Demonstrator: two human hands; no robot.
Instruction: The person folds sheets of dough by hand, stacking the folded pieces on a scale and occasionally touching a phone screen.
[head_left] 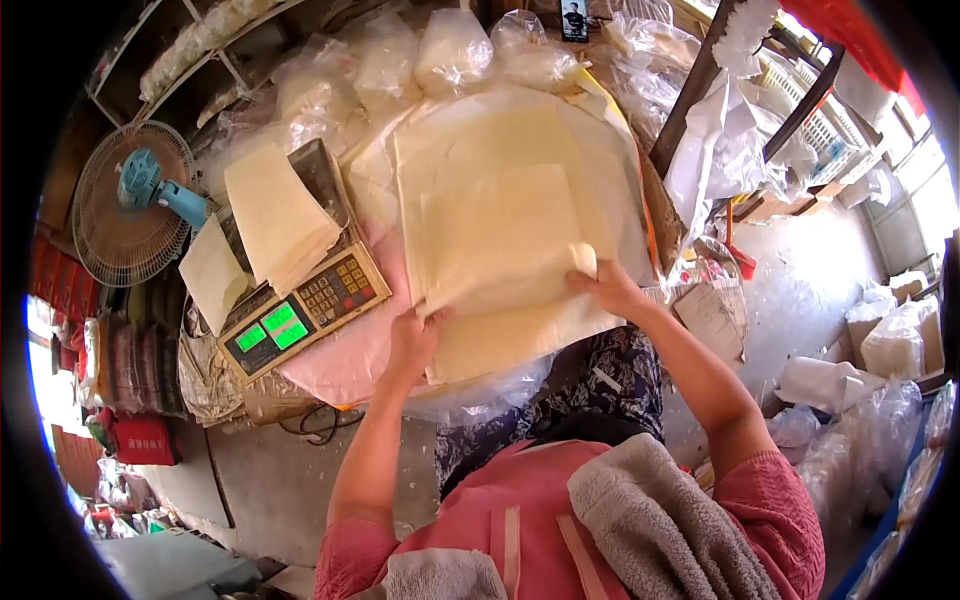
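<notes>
A broad, thin pale-yellow sheet [490, 130] lies flat on the table in front of me, with a smaller sheet shape showing on it. Its near part is folded up into a loose flap [500, 285]. My left hand [412, 335] pinches the flap's left corner between thumb and fingers. At the right end my right hand [607, 290] is closed on the same fold, and a bit of the sheet curls up beside the fingers. To the left, a stack of cream sheets [280, 215] rests on a digital scale [305, 325] with lit green displays.
A standing fan [135, 200] is at the far left. Several filled plastic bags [453, 50] line the table's back edge, near a phone [574, 20]. One pale sheet [213, 275] lies left of the scale. Wrapped white bundles [900, 340] sit on the right.
</notes>
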